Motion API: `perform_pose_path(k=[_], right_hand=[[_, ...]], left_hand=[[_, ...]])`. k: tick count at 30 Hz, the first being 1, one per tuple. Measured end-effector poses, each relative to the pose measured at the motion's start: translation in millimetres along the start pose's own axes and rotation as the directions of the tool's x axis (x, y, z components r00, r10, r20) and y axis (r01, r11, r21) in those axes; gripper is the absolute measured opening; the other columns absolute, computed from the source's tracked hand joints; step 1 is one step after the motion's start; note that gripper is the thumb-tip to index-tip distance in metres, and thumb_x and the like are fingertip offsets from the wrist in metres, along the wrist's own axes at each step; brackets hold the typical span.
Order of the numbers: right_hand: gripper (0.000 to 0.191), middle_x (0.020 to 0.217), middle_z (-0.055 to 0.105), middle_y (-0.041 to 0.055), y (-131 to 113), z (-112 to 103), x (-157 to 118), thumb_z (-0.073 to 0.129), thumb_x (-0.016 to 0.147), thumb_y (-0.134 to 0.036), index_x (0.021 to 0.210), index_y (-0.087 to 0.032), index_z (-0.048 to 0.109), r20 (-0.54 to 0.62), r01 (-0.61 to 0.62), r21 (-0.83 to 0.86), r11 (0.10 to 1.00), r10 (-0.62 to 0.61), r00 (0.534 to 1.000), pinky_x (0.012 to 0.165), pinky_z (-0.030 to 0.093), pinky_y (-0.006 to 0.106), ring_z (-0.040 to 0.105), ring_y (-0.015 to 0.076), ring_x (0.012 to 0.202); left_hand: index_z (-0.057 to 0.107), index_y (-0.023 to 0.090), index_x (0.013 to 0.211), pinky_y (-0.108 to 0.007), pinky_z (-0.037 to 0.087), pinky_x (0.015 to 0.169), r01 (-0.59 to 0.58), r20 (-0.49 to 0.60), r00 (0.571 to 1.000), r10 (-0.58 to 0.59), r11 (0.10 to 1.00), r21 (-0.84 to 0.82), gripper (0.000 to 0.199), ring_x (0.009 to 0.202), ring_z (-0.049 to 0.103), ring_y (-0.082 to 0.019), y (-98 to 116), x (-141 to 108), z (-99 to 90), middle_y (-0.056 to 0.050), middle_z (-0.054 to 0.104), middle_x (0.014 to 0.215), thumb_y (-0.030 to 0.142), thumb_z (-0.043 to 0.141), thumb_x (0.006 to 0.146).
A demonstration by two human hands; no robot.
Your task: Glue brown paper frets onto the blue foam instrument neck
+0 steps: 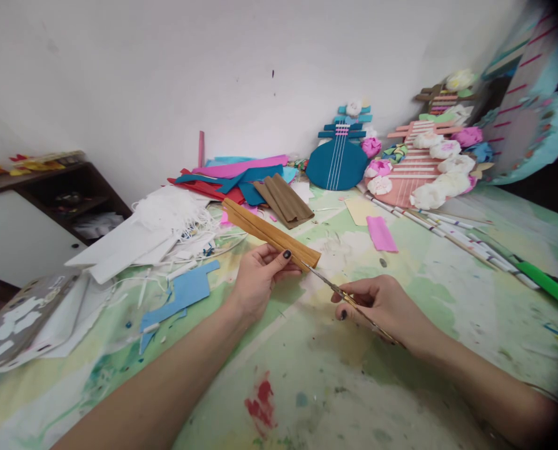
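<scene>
My left hand (263,275) pinches a folded strip of mustard-brown crepe paper (272,234) near its right end, thumb on top. In my right hand (377,306) is a pair of scissors (331,286), pointing up and to the left. Their blade tips meet the lower edge of the paper by my left thumb. Whether the blades are parted is too small to tell. Beyond the strip lies a piece of darker brown crepe paper (286,201). To the left of my left hand rests a blue paper offcut (189,290).
Coloured paper sheets (241,172) and white shredded paper (171,212) are heaped at the back left. A teal lute-shaped craft (336,164) and a pink one with paper flowers (417,169) lean against the wall. Pens (448,231) and a green-handled tool (548,287) lie right.
</scene>
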State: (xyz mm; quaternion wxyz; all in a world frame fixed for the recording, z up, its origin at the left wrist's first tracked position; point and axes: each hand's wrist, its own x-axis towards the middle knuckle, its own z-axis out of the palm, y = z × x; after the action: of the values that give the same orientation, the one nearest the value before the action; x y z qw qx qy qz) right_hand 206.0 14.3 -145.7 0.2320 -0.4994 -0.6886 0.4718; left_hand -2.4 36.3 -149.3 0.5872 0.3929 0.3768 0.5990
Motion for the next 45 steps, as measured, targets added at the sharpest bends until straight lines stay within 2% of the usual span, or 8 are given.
perform_pose_path(k=[6,11,19,24,36,41,45], right_hand=[[0.025,0.052,0.031,-0.0048,-0.2,0.1,-0.9,0.068,0.067,-0.037,0.072,-0.013,0.066,0.025,-0.022,0.034,0.999,0.021,0.999,0.044,0.016,0.022,0.023,0.0071,0.049],[0.022,0.051,0.031,-0.0053,-4.7,-0.3,-3.2,0.065,0.070,-0.035,0.072,-0.013,0.063,0.076,0.013,0.063,0.998,-0.017,0.997,0.043,0.015,0.021,0.024,0.0062,0.047],[0.020,0.043,0.036,-0.0074,-15.2,2.4,-6.2,0.056,0.067,-0.026,0.079,-0.012,0.064,0.110,-0.075,0.164,0.984,0.057,0.992,0.035,0.022,0.017,0.029,0.0040,0.035],[0.020,0.041,0.035,-0.0076,-13.2,3.2,-6.0,0.056,0.067,-0.026,0.079,-0.012,0.064,0.140,-0.111,0.196,0.974,0.084,0.987,0.033,0.024,0.016,0.030,0.0043,0.034],[0.029,0.043,0.038,-0.0084,-9.7,0.4,-5.8,0.050,0.061,-0.024,0.084,-0.014,0.065,0.173,-0.150,0.253,0.956,0.108,0.979,0.030,0.027,0.014,0.031,0.0037,0.031],[0.029,0.040,0.036,-0.0084,-11.6,-2.4,-6.5,0.051,0.061,-0.026,0.082,-0.012,0.065,0.175,-0.124,0.310,0.942,0.072,0.982,0.029,0.027,0.014,0.030,0.0042,0.031],[0.030,0.039,0.036,-0.0078,-11.4,-4.9,-7.1,0.053,0.063,-0.031,0.082,-0.012,0.066,0.192,-0.120,0.359,0.925,0.053,0.980,0.028,0.024,0.014,0.031,0.0047,0.030]], left_hand=[[0.068,0.009,0.080,-0.021,0.056,0.059,-0.008,0.021,1.000,0.007,1.000,0.020,0.021,0.065,0.068,-0.015,0.1,0.6,-0.5,-0.008,0.072,0.075,0.023,0.077,0.067],[0.067,0.009,0.081,-0.020,0.056,0.058,0.012,0.019,1.000,-0.012,1.000,-0.001,0.022,0.062,0.067,-0.013,-0.4,0.6,-0.7,-0.007,0.072,0.073,0.023,0.078,0.067],[0.066,0.008,0.081,-0.018,0.055,0.055,0.039,0.028,0.999,-0.038,0.998,-0.047,0.022,0.059,0.065,-0.012,1.9,0.1,1.6,-0.006,0.070,0.069,0.020,0.078,0.066],[0.066,0.009,0.079,-0.018,0.055,0.053,0.037,0.018,0.999,-0.036,0.998,-0.045,0.021,0.058,0.064,-0.011,2.9,-0.1,2.3,-0.005,0.070,0.070,0.020,0.078,0.065],[0.065,0.009,0.077,-0.016,0.054,0.051,0.115,-0.021,0.993,-0.118,0.989,-0.096,0.016,0.055,0.062,-0.009,1.9,0.2,3.0,-0.003,0.068,0.068,0.014,0.076,0.066],[0.064,0.010,0.076,-0.015,0.054,0.053,0.093,-0.060,0.993,-0.101,0.989,-0.116,0.012,0.054,0.061,-0.007,1.4,4.5,-1.1,-0.001,0.066,0.065,0.013,0.074,0.069],[0.065,0.010,0.081,-0.016,0.054,0.055,0.106,-0.022,0.994,-0.109,0.989,-0.102,0.015,0.060,0.064,-0.010,1.7,5.1,-1.9,-0.004,0.069,0.072,0.015,0.074,0.070]])
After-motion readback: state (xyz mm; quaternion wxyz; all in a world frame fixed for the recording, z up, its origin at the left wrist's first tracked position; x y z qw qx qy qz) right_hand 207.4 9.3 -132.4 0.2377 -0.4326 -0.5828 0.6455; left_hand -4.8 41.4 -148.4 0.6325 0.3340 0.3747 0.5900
